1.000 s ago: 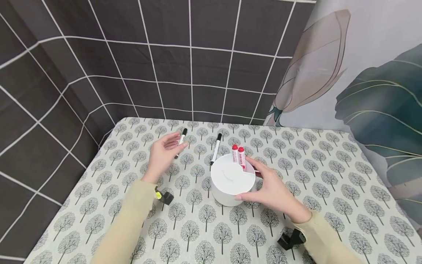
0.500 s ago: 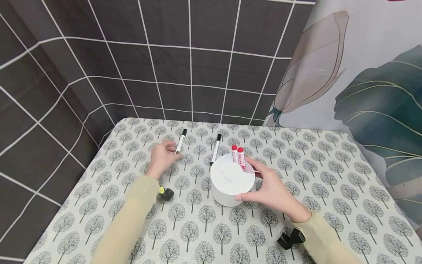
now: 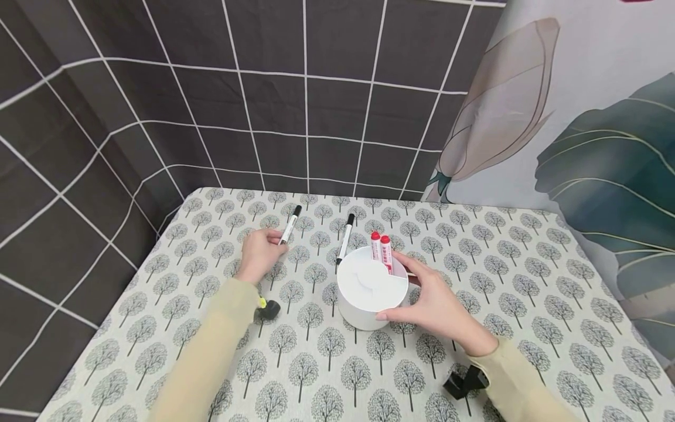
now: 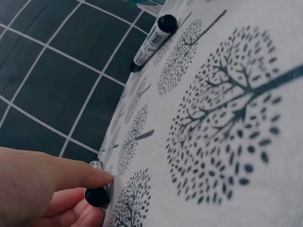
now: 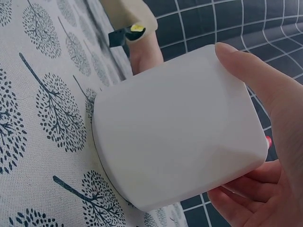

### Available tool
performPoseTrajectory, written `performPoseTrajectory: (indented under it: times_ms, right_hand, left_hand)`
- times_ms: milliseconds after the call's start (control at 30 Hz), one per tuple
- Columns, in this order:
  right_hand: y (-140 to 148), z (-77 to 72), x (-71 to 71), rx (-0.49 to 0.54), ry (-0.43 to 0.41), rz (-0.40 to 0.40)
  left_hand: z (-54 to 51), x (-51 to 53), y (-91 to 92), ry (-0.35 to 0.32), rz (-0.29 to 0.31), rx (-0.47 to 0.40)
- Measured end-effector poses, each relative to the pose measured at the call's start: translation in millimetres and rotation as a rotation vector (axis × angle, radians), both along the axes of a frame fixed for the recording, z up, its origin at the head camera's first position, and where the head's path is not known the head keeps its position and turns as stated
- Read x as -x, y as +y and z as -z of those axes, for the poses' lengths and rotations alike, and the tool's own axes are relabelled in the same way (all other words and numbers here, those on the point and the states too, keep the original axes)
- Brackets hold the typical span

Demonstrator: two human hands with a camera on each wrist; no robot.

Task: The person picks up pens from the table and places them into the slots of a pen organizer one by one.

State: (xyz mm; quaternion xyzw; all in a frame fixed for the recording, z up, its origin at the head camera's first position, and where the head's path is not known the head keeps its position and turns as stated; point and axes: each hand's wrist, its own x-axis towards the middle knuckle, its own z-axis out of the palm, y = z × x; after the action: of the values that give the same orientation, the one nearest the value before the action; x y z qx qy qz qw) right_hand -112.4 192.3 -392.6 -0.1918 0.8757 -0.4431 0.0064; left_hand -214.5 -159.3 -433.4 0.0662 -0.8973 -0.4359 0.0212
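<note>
A black-and-white marker (image 3: 290, 225) lies on the cloth at the left, its black cap pointing to the back. My left hand (image 3: 258, 253) pinches its near end between thumb and fingers; the black tip (image 4: 97, 197) shows between them in the left wrist view. With thumb and fingers spread round its side, my right hand (image 3: 433, 302) grips a white round pen holder (image 3: 364, 313). Two red-capped markers (image 3: 387, 253) stand in the holder's back compartment. Between the left hand and the holder lies a second black-and-white marker (image 3: 345, 239), also visible in the left wrist view (image 4: 154, 42).
The table (image 3: 316, 375) is covered with a tree-print cloth. Behind it hangs a dark curtain (image 3: 263, 99) with a white grid, which also runs along the left side. A floral curtain (image 3: 596, 146) hangs at the right.
My left hand has come down to the near end of the left marker and taken hold of it. That marker has shifted slightly. The right hand and pen holder have stayed in place.
</note>
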Motion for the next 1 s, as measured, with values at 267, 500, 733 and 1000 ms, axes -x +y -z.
performPoseTrajectory:
  times_ms: [267,500,733,1000]
  right_hand:
    - [-0.5,0.0,-0.5,0.002,0.002,-0.003]
    - [-0.4,0.2,-0.4,0.001,0.002,-0.004]
    - [0.1,-0.2,-0.4,-0.004,-0.003,0.002]
    - [-0.2,-1.7,-1.0,-0.006,-0.014,0.009]
  left_hand:
    - [-0.9,-1.5,-2.1,-0.014,-0.029,-0.031]
    - [-14.5,-3.3,-5.1,0.092,-0.075,-0.039]
    - [-38.1,-9.6,-4.9,0.197,-0.075,-0.098]
    - [-72.0,-24.0,3.2,0.344,-0.056,-0.221]
